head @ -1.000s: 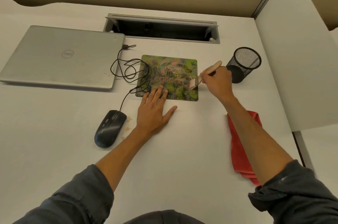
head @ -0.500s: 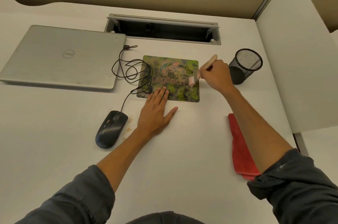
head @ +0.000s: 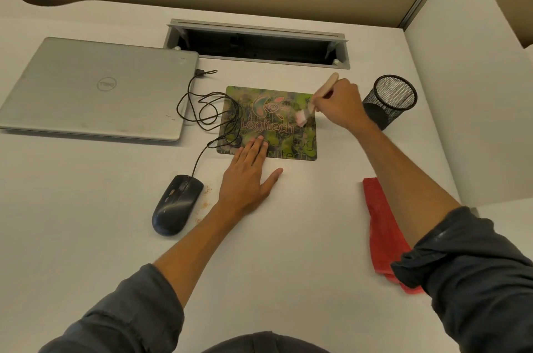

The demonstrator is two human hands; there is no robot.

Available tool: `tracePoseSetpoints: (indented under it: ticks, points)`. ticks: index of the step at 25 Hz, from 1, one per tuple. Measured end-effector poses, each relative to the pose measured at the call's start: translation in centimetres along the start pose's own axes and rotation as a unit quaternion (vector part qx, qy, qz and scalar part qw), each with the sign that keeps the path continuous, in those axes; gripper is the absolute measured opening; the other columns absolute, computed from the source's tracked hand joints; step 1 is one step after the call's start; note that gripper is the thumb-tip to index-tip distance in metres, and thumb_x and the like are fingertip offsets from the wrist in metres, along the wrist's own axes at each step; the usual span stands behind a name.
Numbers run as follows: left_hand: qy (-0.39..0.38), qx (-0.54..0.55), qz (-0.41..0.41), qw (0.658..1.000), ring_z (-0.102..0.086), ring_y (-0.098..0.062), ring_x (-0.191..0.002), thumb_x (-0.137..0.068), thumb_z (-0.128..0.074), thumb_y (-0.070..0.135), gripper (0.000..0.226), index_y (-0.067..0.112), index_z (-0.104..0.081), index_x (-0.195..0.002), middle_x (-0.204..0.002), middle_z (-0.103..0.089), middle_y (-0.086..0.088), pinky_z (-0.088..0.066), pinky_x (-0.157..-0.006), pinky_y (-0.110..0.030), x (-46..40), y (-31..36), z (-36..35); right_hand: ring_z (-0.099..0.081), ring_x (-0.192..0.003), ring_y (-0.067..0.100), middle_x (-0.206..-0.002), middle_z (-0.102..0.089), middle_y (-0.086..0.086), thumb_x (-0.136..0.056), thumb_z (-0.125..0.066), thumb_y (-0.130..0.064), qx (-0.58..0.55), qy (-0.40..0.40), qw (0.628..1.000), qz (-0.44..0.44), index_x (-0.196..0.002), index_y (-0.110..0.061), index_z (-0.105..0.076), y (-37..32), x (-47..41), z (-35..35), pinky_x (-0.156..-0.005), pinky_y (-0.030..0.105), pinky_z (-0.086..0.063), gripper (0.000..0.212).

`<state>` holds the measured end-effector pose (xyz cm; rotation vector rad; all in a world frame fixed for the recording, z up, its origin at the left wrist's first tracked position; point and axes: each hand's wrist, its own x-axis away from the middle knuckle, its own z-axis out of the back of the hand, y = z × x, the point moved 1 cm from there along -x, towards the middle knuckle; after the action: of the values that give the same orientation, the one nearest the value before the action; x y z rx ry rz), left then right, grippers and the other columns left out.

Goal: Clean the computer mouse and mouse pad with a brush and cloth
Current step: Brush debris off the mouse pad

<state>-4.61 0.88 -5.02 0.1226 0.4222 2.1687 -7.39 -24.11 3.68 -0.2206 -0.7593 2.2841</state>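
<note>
Head view: right hand (head: 337,106) grips a wooden brush (head: 315,101), bristles on the Logitech mouse pad (head: 259,122) mid-desk. Left hand (head: 248,176) lies flat, fingers straight, pressing the pad's near edge. Black mouse (head: 176,204) sits left; red cloth (head: 383,225) near the desk's right edge.

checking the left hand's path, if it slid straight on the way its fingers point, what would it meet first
The left hand lies flat, its fingertips already on the near edge of the mouse pad. Straight on, up and slightly right, it would cross the pad and probably meet the brush bristles that the right hand holds there; the exact line is uncertain.
</note>
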Motion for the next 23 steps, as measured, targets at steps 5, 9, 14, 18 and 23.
tracePoseSetpoints:
  ticks: [5,9,14,18,23]
  points:
    - [0.001,-0.007,-0.001,1.000,-0.018,-0.019,-0.146,-0.096,-0.032,0.056,0.071,0.010,-0.026,-0.149,-0.158,-0.023,-0.006,-0.007,-0.118,-0.032,0.0,0.0,-0.1,-0.063,-0.075,0.019,-0.084,-0.065,0.010,-0.087,-0.068,-0.022,-0.065,0.021,0.997,0.025,-0.093,-0.001,-0.070,-2.2,-1.2,-0.7,-0.058,0.028,-0.048,0.022]
    - [0.000,-0.005,-0.001,1.000,-0.016,-0.018,-0.147,-0.096,-0.031,0.057,0.072,0.011,-0.025,-0.150,-0.158,-0.021,-0.005,-0.006,-0.118,-0.031,0.0,0.0,0.0,-0.065,-0.096,0.021,-0.106,-0.069,0.012,-0.091,-0.064,-0.023,-0.088,-0.029,0.996,0.018,-0.110,-0.002,-0.068,-3.3,-1.6,-2.5,-0.078,0.033,-0.056,0.029]
    - [-0.003,-0.007,0.000,1.000,-0.014,-0.017,-0.147,-0.096,-0.030,0.058,0.072,0.011,-0.023,-0.150,-0.159,-0.019,-0.005,-0.005,-0.118,-0.031,0.1,0.0,0.0,-0.065,-0.082,0.028,-0.091,-0.068,0.017,-0.086,-0.065,-0.017,0.018,0.017,1.000,-0.001,-0.091,0.004,-0.070,-0.3,-2.0,0.5,-0.054,0.027,-0.044,0.022]
    - [-0.009,-0.008,0.001,1.000,-0.012,-0.017,-0.147,-0.096,-0.028,0.058,0.073,0.011,-0.021,-0.151,-0.159,-0.017,-0.004,-0.005,-0.119,-0.031,0.0,0.1,0.0,-0.062,-0.083,0.025,-0.088,-0.060,0.013,-0.088,-0.063,-0.019,-0.014,0.004,0.999,0.032,-0.096,0.003,-0.066,-2.8,-2.9,-0.7,-0.056,0.027,-0.040,0.024]
    - [-0.009,-0.004,0.001,1.000,-0.011,-0.016,-0.147,-0.096,-0.029,0.057,0.072,0.012,-0.020,-0.151,-0.159,-0.016,-0.004,-0.004,-0.119,-0.031,0.1,0.0,0.1,-0.061,-0.085,0.022,-0.089,-0.060,0.009,-0.088,-0.066,-0.020,-0.043,-0.007,0.999,-0.001,-0.102,0.001,-0.067,-2.1,-3.1,-1.5,-0.051,0.021,-0.040,0.026]
